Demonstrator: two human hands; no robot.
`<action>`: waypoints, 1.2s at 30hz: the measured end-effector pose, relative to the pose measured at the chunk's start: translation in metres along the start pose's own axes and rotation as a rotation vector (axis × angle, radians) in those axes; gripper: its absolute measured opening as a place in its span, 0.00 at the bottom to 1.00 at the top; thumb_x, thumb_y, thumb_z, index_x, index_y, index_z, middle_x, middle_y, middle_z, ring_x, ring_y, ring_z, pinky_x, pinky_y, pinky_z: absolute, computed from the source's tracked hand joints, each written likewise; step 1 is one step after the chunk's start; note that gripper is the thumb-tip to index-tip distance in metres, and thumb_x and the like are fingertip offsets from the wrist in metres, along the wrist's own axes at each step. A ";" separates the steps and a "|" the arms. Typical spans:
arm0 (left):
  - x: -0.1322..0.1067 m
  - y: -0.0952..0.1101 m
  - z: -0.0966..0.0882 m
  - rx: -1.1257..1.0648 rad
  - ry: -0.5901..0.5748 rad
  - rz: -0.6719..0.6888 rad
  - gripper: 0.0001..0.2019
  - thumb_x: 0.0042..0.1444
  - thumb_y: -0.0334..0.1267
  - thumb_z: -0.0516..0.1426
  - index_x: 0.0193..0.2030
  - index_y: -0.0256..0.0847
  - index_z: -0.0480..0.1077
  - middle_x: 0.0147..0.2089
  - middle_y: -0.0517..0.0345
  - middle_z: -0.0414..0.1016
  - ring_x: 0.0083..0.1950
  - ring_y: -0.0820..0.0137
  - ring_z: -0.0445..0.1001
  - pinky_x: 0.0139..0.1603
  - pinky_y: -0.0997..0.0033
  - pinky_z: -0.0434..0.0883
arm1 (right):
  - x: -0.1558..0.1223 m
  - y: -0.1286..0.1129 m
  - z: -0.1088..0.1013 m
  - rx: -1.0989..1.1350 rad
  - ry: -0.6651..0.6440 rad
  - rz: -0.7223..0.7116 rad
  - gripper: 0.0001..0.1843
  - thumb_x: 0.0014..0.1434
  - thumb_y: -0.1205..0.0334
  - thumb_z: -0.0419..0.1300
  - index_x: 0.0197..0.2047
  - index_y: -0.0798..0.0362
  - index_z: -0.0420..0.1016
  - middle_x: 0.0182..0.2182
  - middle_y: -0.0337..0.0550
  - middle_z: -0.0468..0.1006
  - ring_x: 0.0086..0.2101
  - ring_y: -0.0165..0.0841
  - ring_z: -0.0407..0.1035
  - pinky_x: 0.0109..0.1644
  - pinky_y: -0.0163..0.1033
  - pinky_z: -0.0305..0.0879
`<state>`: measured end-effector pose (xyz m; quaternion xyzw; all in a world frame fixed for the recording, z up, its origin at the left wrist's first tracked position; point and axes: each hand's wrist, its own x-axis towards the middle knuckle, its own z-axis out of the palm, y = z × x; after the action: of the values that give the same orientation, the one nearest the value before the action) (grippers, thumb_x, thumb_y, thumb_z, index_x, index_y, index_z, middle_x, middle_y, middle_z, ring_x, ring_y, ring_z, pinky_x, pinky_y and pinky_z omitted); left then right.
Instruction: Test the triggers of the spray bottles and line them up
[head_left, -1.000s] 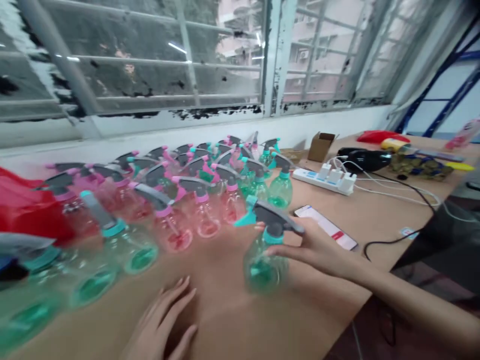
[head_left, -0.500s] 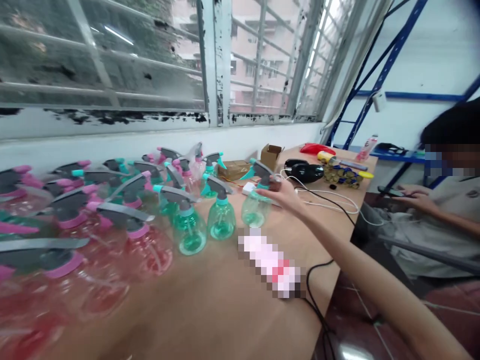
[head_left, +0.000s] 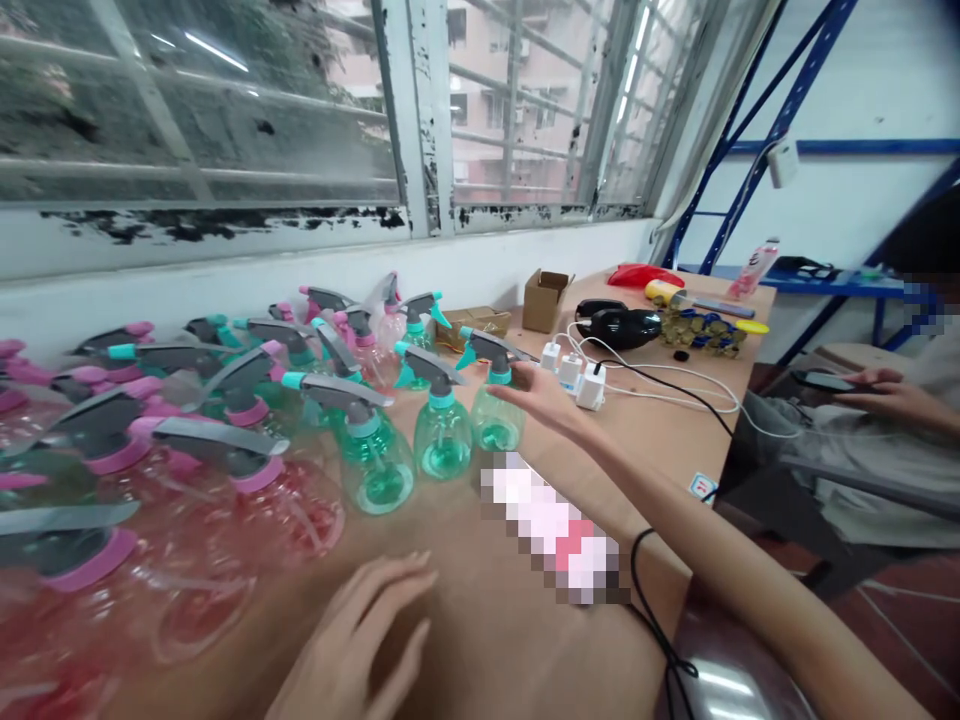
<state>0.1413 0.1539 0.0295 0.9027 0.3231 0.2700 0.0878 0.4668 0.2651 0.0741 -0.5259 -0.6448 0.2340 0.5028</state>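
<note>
The right hand [head_left: 541, 395] reaches far across the brown worktop [head_left: 480, 610] with its fingers stretched almost straight, their tips at the neck of a clear green plastic spray bottle with a grey trigger head and teal nozzle [head_left: 495, 420]. The fingers are not wrapped round the bottle. The thumb is hidden behind them, so whether it is real contact or a near miss cannot be told. This bottle stands upright at the right end of a near row of like green bottles [head_left: 442, 435], just left of a white power strip [head_left: 576, 376]. The left hand [head_left: 360, 640] lies open and empty, fingers spread low over the near worktop, its wrist cut off by the bottom edge. At the left, the pink-collared clear red spray bottles [head_left: 247, 500] smear into blur and their outlines run together. A flat thing near the right forearm is masked by white and pink blocks [head_left: 559, 525] and cannot be identified. At the far right another person's hand [head_left: 881, 385] is seen only in part.
</note>
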 end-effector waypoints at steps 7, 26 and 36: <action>0.074 0.021 0.007 -0.183 -0.016 -0.057 0.12 0.66 0.35 0.50 0.54 0.48 0.66 0.55 0.54 0.70 0.55 0.60 0.72 0.54 0.57 0.72 | -0.035 -0.007 -0.012 -0.083 0.084 0.034 0.32 0.51 0.45 0.67 0.55 0.52 0.69 0.57 0.53 0.73 0.56 0.47 0.68 0.60 0.55 0.63; -0.173 0.018 -0.154 0.052 0.243 -0.518 0.12 0.64 0.42 0.53 0.53 0.52 0.69 0.51 0.58 0.74 0.45 0.61 0.78 0.34 0.69 0.76 | -0.145 -0.216 0.213 0.114 -0.694 -0.397 0.08 0.59 0.63 0.63 0.42 0.53 0.73 0.41 0.46 0.80 0.43 0.36 0.74 0.49 0.43 0.70; -0.371 0.002 -0.271 0.025 0.850 -1.190 0.25 0.51 0.58 0.59 0.48 0.43 0.64 0.51 0.47 0.72 0.54 0.49 0.73 0.47 0.51 0.74 | -0.214 -0.326 0.390 0.361 -0.947 -0.543 0.04 0.58 0.65 0.63 0.37 0.52 0.72 0.39 0.44 0.79 0.41 0.33 0.75 0.47 0.41 0.73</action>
<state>-0.2442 -0.0862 0.0979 0.3925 0.7682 0.4999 0.0764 -0.0391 0.0481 0.1085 -0.0853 -0.8616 0.4127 0.2831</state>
